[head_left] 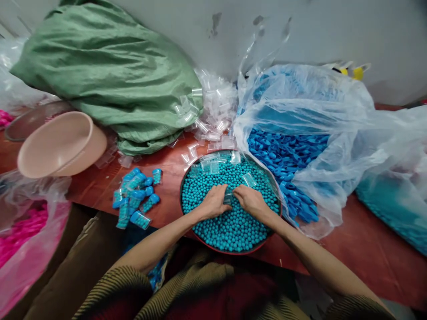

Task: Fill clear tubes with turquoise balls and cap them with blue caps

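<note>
A round dark-red-rimmed basin full of turquoise beads sits in front of me. Over its middle, my left hand grips a small clear plastic bottle between thumb and fingers. My right hand is just to the right of that bottle, low over the beads, its fingers curled together; their tips are partly hidden, so what they hold does not show. Other uncapped clear bottles lie on the beads towards the back of the basin, and one more lies right of centre.
Left of the basin is a pile of bead-filled bottles with blue caps. A plastic bag of blue caps stands at the right. Behind are loose clear bottles and a green sack. A pinkish bowl tilts at the left.
</note>
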`<action>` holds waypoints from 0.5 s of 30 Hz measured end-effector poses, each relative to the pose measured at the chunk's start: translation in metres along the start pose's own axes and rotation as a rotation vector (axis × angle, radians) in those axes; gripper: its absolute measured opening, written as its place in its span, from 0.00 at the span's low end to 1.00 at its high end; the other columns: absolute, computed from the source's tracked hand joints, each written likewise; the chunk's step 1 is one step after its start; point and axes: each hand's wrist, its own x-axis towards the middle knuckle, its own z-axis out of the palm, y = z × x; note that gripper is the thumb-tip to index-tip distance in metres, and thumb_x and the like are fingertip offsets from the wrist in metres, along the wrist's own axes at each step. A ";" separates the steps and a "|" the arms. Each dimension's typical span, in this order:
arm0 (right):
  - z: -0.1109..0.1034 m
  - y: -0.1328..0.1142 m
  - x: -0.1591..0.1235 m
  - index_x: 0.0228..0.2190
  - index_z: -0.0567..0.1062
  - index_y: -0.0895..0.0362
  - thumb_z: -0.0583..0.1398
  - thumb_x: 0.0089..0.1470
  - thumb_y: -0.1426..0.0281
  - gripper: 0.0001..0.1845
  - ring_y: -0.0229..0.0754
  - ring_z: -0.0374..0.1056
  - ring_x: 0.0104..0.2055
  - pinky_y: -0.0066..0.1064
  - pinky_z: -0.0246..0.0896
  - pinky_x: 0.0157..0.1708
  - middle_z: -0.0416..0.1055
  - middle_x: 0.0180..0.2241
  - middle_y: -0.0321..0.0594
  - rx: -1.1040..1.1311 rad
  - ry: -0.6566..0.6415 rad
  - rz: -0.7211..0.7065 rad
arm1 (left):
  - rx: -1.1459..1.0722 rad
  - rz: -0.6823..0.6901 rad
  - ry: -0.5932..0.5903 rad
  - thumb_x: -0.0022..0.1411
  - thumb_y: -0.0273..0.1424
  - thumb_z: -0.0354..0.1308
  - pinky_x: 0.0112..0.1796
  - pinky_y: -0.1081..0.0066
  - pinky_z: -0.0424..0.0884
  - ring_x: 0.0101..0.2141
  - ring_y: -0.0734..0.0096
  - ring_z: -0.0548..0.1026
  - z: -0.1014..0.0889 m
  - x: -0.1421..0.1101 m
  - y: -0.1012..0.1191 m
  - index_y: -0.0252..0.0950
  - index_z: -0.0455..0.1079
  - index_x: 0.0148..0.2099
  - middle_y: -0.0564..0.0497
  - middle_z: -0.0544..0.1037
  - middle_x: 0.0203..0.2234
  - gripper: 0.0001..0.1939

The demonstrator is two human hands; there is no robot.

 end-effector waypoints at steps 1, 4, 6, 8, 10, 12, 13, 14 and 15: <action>-0.006 0.002 0.002 0.45 0.70 0.55 0.50 0.61 0.67 0.14 0.42 0.69 0.42 0.29 0.62 0.38 0.71 0.42 0.45 -0.093 0.013 0.048 | 0.038 0.012 -0.021 0.52 0.36 0.61 0.48 0.56 0.65 0.47 0.56 0.66 -0.001 0.001 0.000 0.34 0.58 0.53 0.43 0.68 0.44 0.28; -0.019 0.011 0.008 0.52 0.63 0.60 0.52 0.59 0.63 0.22 0.47 0.71 0.39 0.31 0.62 0.31 0.68 0.45 0.55 -0.330 0.063 0.210 | 0.110 0.046 -0.033 0.54 0.38 0.61 0.47 0.56 0.65 0.46 0.56 0.66 -0.002 0.001 0.001 0.34 0.60 0.49 0.43 0.68 0.43 0.24; -0.019 0.017 0.011 0.52 0.63 0.63 0.52 0.60 0.67 0.21 0.49 0.71 0.37 0.32 0.62 0.29 0.68 0.43 0.58 -0.411 0.033 0.223 | 0.137 0.086 -0.016 0.54 0.37 0.61 0.47 0.56 0.66 0.47 0.56 0.67 0.001 -0.002 0.000 0.34 0.59 0.50 0.42 0.69 0.44 0.24; -0.016 0.022 0.013 0.51 0.64 0.63 0.48 0.60 0.72 0.19 0.48 0.71 0.38 0.31 0.62 0.31 0.69 0.42 0.56 -0.394 0.012 0.162 | 0.183 0.146 0.028 0.54 0.34 0.61 0.50 0.53 0.64 0.52 0.52 0.65 0.004 -0.005 0.000 0.34 0.58 0.50 0.40 0.67 0.48 0.24; -0.012 0.024 0.015 0.50 0.66 0.62 0.46 0.61 0.73 0.18 0.47 0.70 0.41 0.31 0.62 0.35 0.71 0.42 0.54 -0.303 0.023 0.100 | 0.236 0.219 0.088 0.53 0.31 0.62 0.55 0.48 0.58 0.60 0.46 0.56 0.006 -0.007 0.001 0.33 0.58 0.49 0.34 0.61 0.55 0.23; -0.012 0.022 0.018 0.48 0.68 0.62 0.49 0.61 0.71 0.16 0.46 0.70 0.42 0.31 0.61 0.39 0.73 0.42 0.52 -0.173 -0.001 0.041 | 0.268 0.293 0.130 0.52 0.31 0.62 0.58 0.44 0.52 0.64 0.43 0.43 0.007 -0.007 0.001 0.32 0.58 0.48 0.30 0.50 0.62 0.23; -0.012 0.020 0.019 0.47 0.69 0.62 0.51 0.60 0.70 0.16 0.46 0.70 0.42 0.31 0.61 0.40 0.74 0.41 0.51 -0.099 -0.028 0.012 | 0.272 0.326 0.135 0.52 0.31 0.62 0.58 0.43 0.50 0.65 0.42 0.40 0.007 -0.006 0.001 0.32 0.58 0.48 0.29 0.46 0.63 0.23; -0.012 0.018 0.019 0.44 0.71 0.62 0.52 0.59 0.70 0.14 0.45 0.71 0.41 0.31 0.61 0.41 0.75 0.40 0.50 -0.016 -0.063 -0.023 | 0.270 0.353 0.128 0.52 0.31 0.62 0.58 0.43 0.50 0.65 0.42 0.39 0.007 -0.005 0.001 0.31 0.58 0.48 0.28 0.44 0.64 0.24; -0.013 0.015 0.020 0.42 0.72 0.61 0.52 0.58 0.71 0.13 0.44 0.71 0.40 0.31 0.62 0.40 0.76 0.38 0.48 0.082 -0.107 -0.063 | 0.264 0.368 0.111 0.52 0.32 0.62 0.58 0.44 0.51 0.65 0.42 0.39 0.007 -0.005 0.001 0.30 0.57 0.49 0.27 0.44 0.64 0.25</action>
